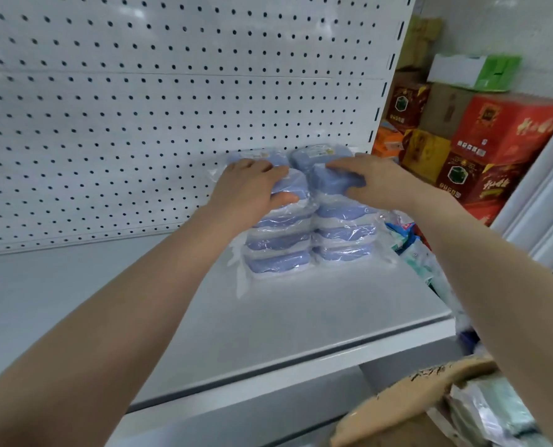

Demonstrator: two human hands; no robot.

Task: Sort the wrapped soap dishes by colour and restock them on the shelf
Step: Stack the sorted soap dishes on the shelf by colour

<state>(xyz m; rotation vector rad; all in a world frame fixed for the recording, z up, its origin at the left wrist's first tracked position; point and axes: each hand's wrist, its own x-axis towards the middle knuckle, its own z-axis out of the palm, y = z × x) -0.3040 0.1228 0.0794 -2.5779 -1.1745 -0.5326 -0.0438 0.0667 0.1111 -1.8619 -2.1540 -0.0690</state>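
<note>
Blue soap dishes in clear wrap stand in two front stacks, a left stack (pixel 276 250) and a right stack (pixel 344 233), on the white shelf (pixel 107 301). More blue dishes (pixel 320 153) stand behind them against the pegboard. My left hand (pixel 252 185) lies over the top dish of the left stack, thumb curled round its front edge. My right hand (pixel 362 180) grips the top dish of the right stack, fingers on top and thumb at the front.
The white pegboard back panel (pixel 139 108) rises behind the shelf. Red and brown cartons (pixel 481 137) are piled to the right. Green wrapped packs (pixel 417 253) lie past the shelf's right end. An open cardboard box (pixel 414 408) with wrapped goods sits at the lower right.
</note>
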